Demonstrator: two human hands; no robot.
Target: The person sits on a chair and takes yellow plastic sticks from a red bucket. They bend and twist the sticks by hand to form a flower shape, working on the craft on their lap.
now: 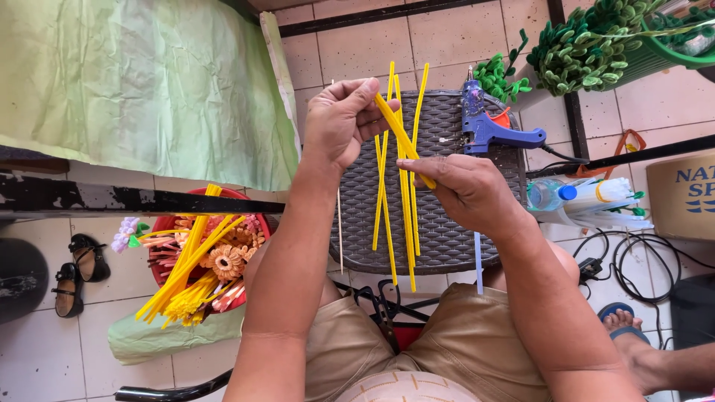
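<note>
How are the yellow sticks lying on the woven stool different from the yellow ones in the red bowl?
The yellow sticks on the woven stool lie spread out, nearly parallel, pointing away from the person. The yellow sticks in the red bowl are bunched together and slant over the bowl's rim. The stool's sticks share its top with a blue glue gun; the bowl's sit among orange and pink craft flowers. Both sets are thin, long and bright yellow.

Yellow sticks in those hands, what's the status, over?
Left hand and right hand pinch one yellow stick between them. More yellow sticks lie on the woven stool. Blue glue gun beside, clear of hands.
</note>
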